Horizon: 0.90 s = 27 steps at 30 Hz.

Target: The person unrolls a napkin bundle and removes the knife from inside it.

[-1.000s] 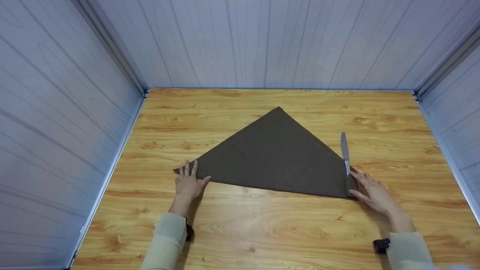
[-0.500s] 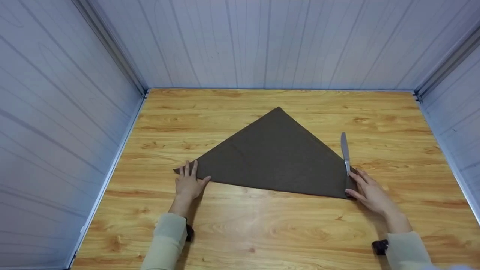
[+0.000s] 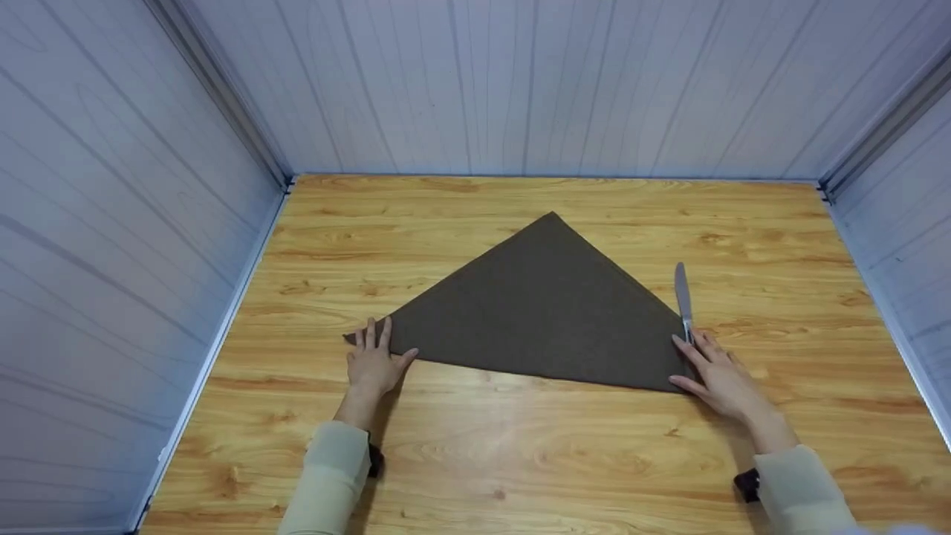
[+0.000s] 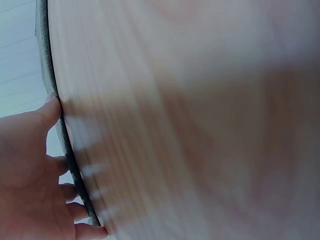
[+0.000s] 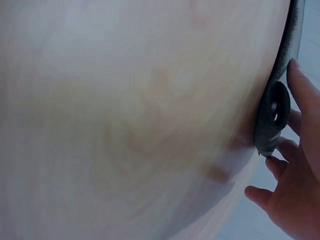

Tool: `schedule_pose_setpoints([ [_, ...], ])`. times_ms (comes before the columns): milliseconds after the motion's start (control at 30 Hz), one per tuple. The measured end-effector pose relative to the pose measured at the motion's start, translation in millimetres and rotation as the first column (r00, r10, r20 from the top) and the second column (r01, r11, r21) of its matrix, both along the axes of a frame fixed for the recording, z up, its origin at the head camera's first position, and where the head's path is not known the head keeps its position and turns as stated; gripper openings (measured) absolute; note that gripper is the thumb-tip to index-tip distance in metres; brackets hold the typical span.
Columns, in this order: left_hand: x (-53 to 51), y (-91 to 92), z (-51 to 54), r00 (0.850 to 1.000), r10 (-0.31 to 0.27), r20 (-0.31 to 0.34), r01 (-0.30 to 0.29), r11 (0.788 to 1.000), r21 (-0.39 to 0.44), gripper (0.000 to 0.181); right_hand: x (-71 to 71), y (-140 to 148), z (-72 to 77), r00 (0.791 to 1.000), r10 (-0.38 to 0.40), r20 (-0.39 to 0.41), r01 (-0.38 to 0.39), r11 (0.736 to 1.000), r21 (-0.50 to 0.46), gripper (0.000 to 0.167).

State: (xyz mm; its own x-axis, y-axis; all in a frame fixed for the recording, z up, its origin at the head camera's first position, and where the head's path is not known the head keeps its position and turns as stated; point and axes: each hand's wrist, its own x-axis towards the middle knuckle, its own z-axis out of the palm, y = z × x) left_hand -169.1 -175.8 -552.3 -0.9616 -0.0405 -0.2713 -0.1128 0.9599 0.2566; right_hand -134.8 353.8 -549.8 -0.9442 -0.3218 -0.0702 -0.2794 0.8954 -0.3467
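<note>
A dark brown cloth [image 3: 535, 312], laid as a triangle with its point at the far side, lies on the table in the head view. A table knife [image 3: 682, 293] sits at its right corner, blade pointing away; folded cloth and fingers hide most of its handle. My left hand [image 3: 371, 365] rests with spread fingers on the cloth's left corner. My right hand [image 3: 724, 380] touches the right corner, thumb and forefinger reaching over onto the cloth. In the right wrist view that corner forms a hollow cloth roll [image 5: 267, 120] beside the fingers.
The wood-grain table [image 3: 520, 453] is bounded by a pale back wall [image 3: 490, 89], a left wall [image 3: 111, 260] and a right wall [image 3: 906, 200]. Dark wrist cameras sit below both cuffs.
My right hand has moved left, turning the cloth's right corner inward along with the knife handle. Its fingers now reach farther over the cloth. The left hand has stayed in place.
</note>
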Motion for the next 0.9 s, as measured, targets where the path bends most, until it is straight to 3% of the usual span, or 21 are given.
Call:
schedule_pose_setpoints([
  [167,-0.2,0.1,-0.6,1.0,0.005,0.006,-0.005,1.0,0.0,0.078,-2.1,0.7,-1.2,1.0,-0.004,0.021,0.003,1.0,0.017,0.068],
  [467,-0.9,0.4,-0.7,1.0,0.012,-0.001,-0.012,1.0,-0.001,0.078,-1.3,3.8,0.4,1.0,-0.019,-0.024,0.02,0.999,0.041,0.063],
  [900,0.1,1.1,1.1,1.0,0.014,0.002,-0.014,1.0,0.022,0.078,-0.8,8.7,4.2,0.999,-0.04,-0.024,0.042,0.996,0.084,0.059],
])
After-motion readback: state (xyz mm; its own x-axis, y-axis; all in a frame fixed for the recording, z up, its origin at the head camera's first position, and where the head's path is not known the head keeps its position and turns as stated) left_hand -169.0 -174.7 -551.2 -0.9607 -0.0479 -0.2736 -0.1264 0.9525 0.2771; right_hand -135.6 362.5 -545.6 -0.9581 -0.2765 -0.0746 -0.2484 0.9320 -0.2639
